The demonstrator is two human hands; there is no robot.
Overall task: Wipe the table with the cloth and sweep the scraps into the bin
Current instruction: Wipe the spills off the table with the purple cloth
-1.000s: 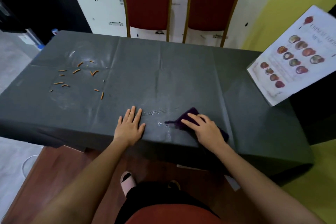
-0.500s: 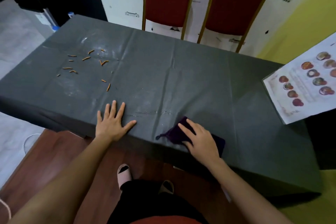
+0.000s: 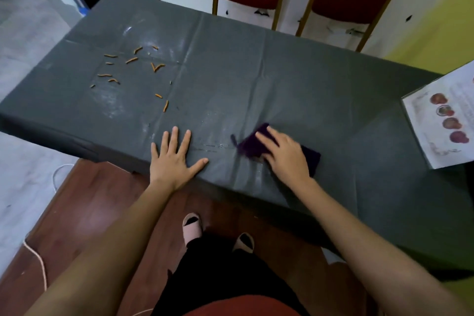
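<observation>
One purple cloth [image 3: 250, 146] lies lower centre on our desk [image 3: 307, 90], our right hand [image 3: 284, 155] pressing it with straight fingers. Our left hand [image 3: 174, 159] rests flat and spread beside it, holding nothing. Orange scraps [image 3: 132, 60] scatter upper left.

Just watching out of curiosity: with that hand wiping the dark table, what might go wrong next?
1. The thin table cover is creased; the cloth under the right hand could drag and bunch it, though the left hand presses it flat.
2. The orange scraps lie toward the left end and no bin is in view, so sweeping might drop them on the floor.
</observation>
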